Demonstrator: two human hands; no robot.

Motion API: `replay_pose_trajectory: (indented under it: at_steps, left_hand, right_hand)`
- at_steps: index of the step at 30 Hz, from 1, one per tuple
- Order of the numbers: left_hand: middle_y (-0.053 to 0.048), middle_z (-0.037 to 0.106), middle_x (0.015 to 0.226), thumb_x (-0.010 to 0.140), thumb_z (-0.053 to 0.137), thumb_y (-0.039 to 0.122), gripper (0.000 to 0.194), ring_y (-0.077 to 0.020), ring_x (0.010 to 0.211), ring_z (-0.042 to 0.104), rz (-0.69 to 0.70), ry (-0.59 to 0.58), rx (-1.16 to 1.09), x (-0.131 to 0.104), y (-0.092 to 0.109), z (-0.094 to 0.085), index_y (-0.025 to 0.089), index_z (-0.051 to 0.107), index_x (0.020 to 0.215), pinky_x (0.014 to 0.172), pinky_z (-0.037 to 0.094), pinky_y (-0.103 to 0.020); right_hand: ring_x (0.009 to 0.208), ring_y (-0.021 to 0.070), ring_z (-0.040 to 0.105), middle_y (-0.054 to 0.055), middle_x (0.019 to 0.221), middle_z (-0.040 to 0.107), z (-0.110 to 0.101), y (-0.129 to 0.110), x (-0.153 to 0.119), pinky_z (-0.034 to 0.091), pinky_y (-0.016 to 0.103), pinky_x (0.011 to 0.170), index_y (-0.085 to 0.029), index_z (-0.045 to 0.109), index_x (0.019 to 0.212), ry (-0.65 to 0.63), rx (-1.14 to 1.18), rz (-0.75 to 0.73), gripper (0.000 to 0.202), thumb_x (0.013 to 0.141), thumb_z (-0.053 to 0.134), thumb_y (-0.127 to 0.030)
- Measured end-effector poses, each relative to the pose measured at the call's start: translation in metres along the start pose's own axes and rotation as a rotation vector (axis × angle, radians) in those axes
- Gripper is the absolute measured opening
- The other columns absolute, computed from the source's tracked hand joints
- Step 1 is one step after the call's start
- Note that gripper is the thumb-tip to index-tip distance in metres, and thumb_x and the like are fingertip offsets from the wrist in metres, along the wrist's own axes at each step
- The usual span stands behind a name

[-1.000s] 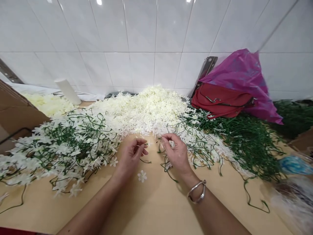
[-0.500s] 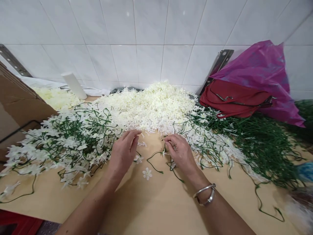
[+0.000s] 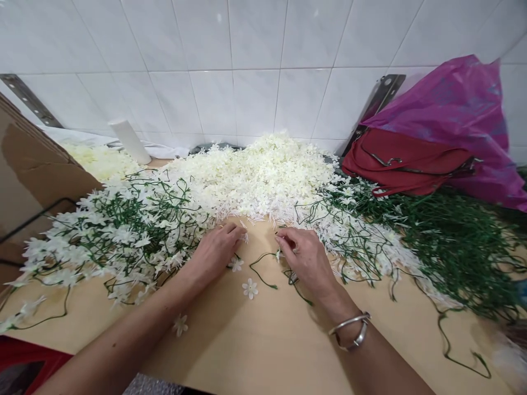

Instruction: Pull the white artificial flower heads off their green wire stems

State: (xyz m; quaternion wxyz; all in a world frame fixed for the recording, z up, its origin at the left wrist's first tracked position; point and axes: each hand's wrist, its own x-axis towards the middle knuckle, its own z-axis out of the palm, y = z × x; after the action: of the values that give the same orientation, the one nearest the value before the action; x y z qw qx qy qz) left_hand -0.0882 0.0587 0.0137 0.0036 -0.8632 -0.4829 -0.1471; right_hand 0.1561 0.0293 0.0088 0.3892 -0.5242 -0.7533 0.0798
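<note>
My left hand reaches to the front edge of a heap of small white artificial flowers. Its fingers are pressed together at the tips on a small white stamen piece. Opposite it, my right hand is closed in a pinch, with the dark tip of a thin green stem at its fingertips; most of that stem is hidden. Between the hands, a curled green stem lies on the table. Just below it is a loose white flower. Another flower rests beside my left forearm.
White flowers on green stems are piled at left, beside a cardboard box. At right lie bare green stems, a red bag and a purple plastic bag. A white cylinder stands near the tiled wall.
My left hand has moved slightly forward and right, its fingertips lowering onto the stamen piece. The flower beside my left forearm has come into view. My right hand keeps its pinch, nearly still.
</note>
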Motion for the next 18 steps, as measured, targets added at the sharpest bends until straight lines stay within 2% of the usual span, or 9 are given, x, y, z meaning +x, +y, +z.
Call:
replay_pose_trajectory:
  at_steps: [3,5,8,11,14,16,18]
  left_hand:
    - [-0.011,0.072,0.112,0.104,0.045,0.018,0.027,-0.0224,0.088,0.072,-0.021,0.009,-0.028,0.005,-0.004,-0.001,0.019,0.069,0.116,0.079,0.056,-0.033]
    - [-0.011,0.073,0.116,0.102,0.048,0.018,0.026,-0.0229,0.096,0.073,0.003,0.026,-0.129,0.008,-0.003,-0.010,0.018,0.070,0.116,0.086,0.057,-0.035]
    - [-0.009,0.076,0.117,0.100,0.056,0.026,0.023,-0.0219,0.104,0.074,0.055,0.102,-0.355,0.008,0.003,-0.041,0.020,0.072,0.116,0.094,0.057,-0.034]
    - [-0.005,0.077,0.112,0.099,0.060,0.033,0.023,-0.0198,0.098,0.076,0.040,0.105,-0.536,-0.003,0.011,-0.082,0.024,0.077,0.112,0.086,0.060,-0.028]
    - [-0.007,0.079,0.108,0.096,0.065,0.042,0.025,-0.0242,0.098,0.077,-0.059,0.115,-0.520,-0.040,0.013,-0.108,0.026,0.081,0.104,0.085,0.063,-0.034]
    - [-0.008,0.081,0.102,0.094,0.065,0.050,0.029,-0.0272,0.097,0.077,-0.147,0.124,-0.475,-0.080,0.012,-0.105,0.028,0.083,0.098,0.087,0.065,-0.040]
    - [-0.007,0.082,0.105,0.094,0.065,0.050,0.026,-0.0275,0.097,0.078,-0.174,0.069,-0.419,-0.125,0.008,-0.087,0.033,0.083,0.103,0.088,0.066,-0.042]
  right_hand:
    - [0.065,0.0179,0.062,-0.001,0.071,0.072,0.003,-0.008,-0.002,0.040,0.038,0.083,-0.023,0.069,0.088,-0.065,-0.009,-0.011,0.019,0.103,0.060,-0.032]
    - [0.068,0.0183,0.064,0.002,0.075,0.075,0.006,-0.012,-0.004,0.039,0.037,0.082,-0.022,0.069,0.090,-0.070,-0.006,-0.064,0.022,0.104,0.057,-0.034]
    - [0.078,0.0200,0.068,0.005,0.086,0.078,0.010,-0.017,-0.006,0.040,0.037,0.083,-0.021,0.068,0.092,-0.053,0.003,-0.137,0.021,0.106,0.055,-0.031]
    - [0.079,0.0203,0.069,0.004,0.085,0.077,0.012,-0.018,-0.007,0.040,0.037,0.083,-0.021,0.067,0.091,-0.068,0.005,-0.181,0.019,0.105,0.055,-0.027]
    - [0.080,0.0209,0.070,0.005,0.086,0.078,0.013,-0.018,-0.008,0.041,0.037,0.082,-0.021,0.068,0.090,-0.053,0.007,-0.202,0.019,0.103,0.055,-0.024]
    - [0.080,0.0210,0.070,0.004,0.086,0.078,0.013,-0.017,-0.008,0.041,0.037,0.083,-0.022,0.068,0.091,-0.043,0.010,-0.190,0.018,0.103,0.054,-0.023]
    - [0.080,0.0207,0.070,0.004,0.086,0.077,0.012,-0.017,-0.008,0.042,0.037,0.084,-0.022,0.069,0.093,-0.033,0.013,-0.174,0.017,0.103,0.055,-0.023]
